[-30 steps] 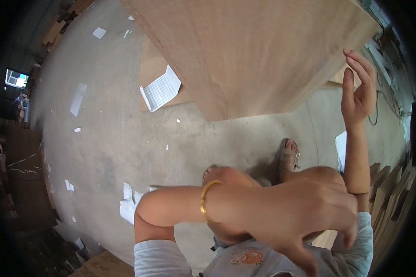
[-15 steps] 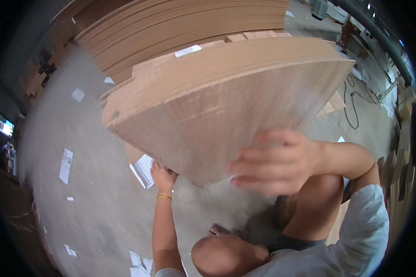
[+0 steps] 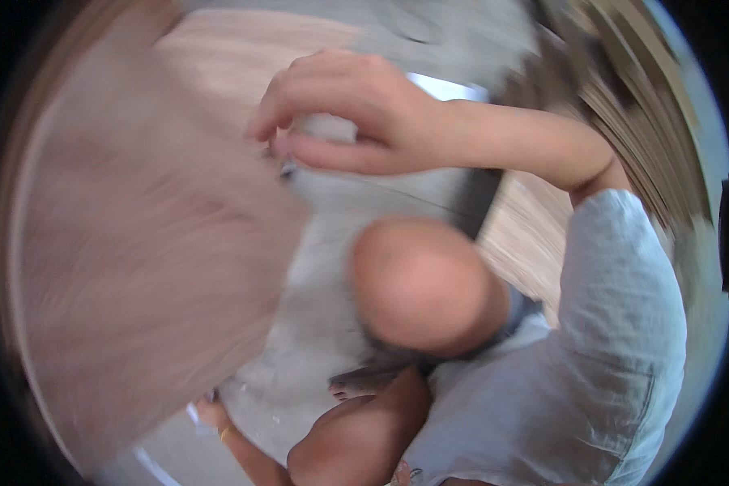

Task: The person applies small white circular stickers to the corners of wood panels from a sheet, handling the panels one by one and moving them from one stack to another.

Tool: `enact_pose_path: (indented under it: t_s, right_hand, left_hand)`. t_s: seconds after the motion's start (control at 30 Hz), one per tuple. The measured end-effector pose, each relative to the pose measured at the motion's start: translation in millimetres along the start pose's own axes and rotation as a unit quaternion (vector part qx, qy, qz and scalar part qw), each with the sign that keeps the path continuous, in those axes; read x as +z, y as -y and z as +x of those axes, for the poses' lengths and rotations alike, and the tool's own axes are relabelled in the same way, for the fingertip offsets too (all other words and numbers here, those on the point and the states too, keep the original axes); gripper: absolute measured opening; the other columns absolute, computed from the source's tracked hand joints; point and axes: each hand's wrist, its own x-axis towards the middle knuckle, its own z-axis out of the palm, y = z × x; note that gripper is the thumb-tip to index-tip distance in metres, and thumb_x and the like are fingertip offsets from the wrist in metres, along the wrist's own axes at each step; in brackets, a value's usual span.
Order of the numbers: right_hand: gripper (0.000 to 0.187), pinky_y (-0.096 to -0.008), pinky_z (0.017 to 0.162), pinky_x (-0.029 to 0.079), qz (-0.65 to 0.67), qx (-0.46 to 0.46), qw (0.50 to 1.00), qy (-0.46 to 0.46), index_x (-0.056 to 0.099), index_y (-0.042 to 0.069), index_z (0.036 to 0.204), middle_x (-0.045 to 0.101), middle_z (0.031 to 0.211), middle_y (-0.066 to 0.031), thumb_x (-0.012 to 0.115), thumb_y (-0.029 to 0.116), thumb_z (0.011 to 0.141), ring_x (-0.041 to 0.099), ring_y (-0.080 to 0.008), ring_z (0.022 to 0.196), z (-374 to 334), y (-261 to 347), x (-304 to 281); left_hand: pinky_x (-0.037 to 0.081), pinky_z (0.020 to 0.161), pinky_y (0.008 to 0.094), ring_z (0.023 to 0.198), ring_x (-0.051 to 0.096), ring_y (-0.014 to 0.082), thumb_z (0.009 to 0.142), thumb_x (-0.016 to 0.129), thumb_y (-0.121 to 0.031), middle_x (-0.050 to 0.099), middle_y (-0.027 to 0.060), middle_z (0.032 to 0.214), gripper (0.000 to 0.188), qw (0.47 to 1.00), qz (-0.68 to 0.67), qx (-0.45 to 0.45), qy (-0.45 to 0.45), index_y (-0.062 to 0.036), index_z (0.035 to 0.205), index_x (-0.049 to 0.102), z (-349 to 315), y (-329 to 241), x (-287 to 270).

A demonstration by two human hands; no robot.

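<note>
A large stack of brown wood panels (image 3: pixel 154 267) fills the left side, smeared by motion. My right hand (image 3: pixel 356 113) is at the stack's right-hand corner, thumb and fingers pinched together. A small dark and whitish bit shows below those fingertips, too blurred to name. Low in the picture, my left hand (image 3: pixel 212 415) is at the stack's bottom edge, with a gold bracelet at the wrist. Its fingers are small, blurred and partly hidden, so their grip does not show.
My bent knee (image 3: pixel 421 283) is between the panels and my right arm. More boards (image 3: pixel 640 105) stand in a row at the far right. A pale wood sheet (image 3: pixel 530 235) lies beside my leg, and a white sheet (image 3: pixel 445 87) is behind my right wrist.
The view has swung to the right, so the panels now appear farther left. My right hand has gone from loosely spread in front of the panel face to a pinch at the corner.
</note>
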Motion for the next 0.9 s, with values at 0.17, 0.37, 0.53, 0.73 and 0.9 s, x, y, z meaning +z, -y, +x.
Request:
enact_pose_path:
  t_s: [0.17, 0.37, 0.53, 0.73, 0.9]
  right_hand:
    - [0.03, -0.0387, 0.079, 0.04, -0.191, 0.423, 0.8, 0.38, 0.062, 0.012, 0.086, 0.06, 0.088, -0.0054, 0.059, 0.04, 0.076, 0.055, -0.0225, 0.091, -271, 44, -21]
    - [0.018, -0.0566, 0.094, 0.019, -0.204, 0.426, 0.875, 0.108, 0.051, 0.011, 0.077, 0.05, 0.088, -0.0059, 0.06, 0.027, 0.074, 0.047, -0.0244, 0.099, -364, 109, -7]
    - [0.019, -0.0578, 0.096, 0.016, -0.095, 0.33, 0.937, 0.068, 0.047, 0.01, 0.08, 0.048, 0.086, -0.0085, 0.059, 0.022, 0.072, 0.049, -0.0268, 0.086, -392, 111, -15]
    - [0.022, -0.0523, 0.103, 0.019, -0.136, 0.352, 0.922, 0.088, 0.049, 0.009, 0.092, 0.052, 0.099, -0.0096, 0.057, 0.02, 0.074, 0.052, -0.0262, 0.095, -382, 98, -8]
    - [0.009, -0.0497, 0.1, 0.026, -0.164, 0.377, 0.906, 0.098, 0.054, 0.009, 0.081, 0.055, 0.095, -0.006, 0.055, 0.016, 0.074, 0.052, -0.0231, 0.095, -387, 93, -11]
  left_hand:
    - [0.05, 0.062, 0.0293, 0.076, 0.056, 0.0194, 0.069, 0.062, -0.004, 0.058, 0.0099, 0.091, 0.023, 0.992, -0.094, 0.063, -0.064, -0.0014, 0.092, 0.063, 22, 22, 15]
    - [0.047, 0.059, 0.0296, 0.068, 0.053, 0.0188, 0.071, 0.064, -0.01, 0.059, 0.0079, 0.081, 0.018, 0.973, -0.187, 0.04, -0.128, 0.001, 0.085, 0.062, 8, -26, -21]
    - [0.044, 0.056, 0.0299, 0.061, 0.051, 0.0183, 0.072, 0.066, -0.015, 0.06, 0.0062, 0.073, 0.019, 0.943, -0.239, 0.029, -0.228, 0.0031, 0.079, 0.062, -10, -36, -74]
    - [0.046, 0.06, 0.0309, 0.064, 0.053, 0.0176, 0.077, 0.064, -0.017, 0.061, 0.0077, 0.072, 0.021, 0.828, -0.298, -0.102, -0.464, 0.0037, 0.082, 0.062, -11, 42, -129]
    - [0.044, 0.058, 0.0305, 0.065, 0.053, 0.0156, 0.074, 0.066, -0.013, 0.059, 0.0075, 0.074, 0.017, 0.662, -0.555, 0.101, -0.493, 0.0015, 0.081, 0.061, -104, -141, -250]
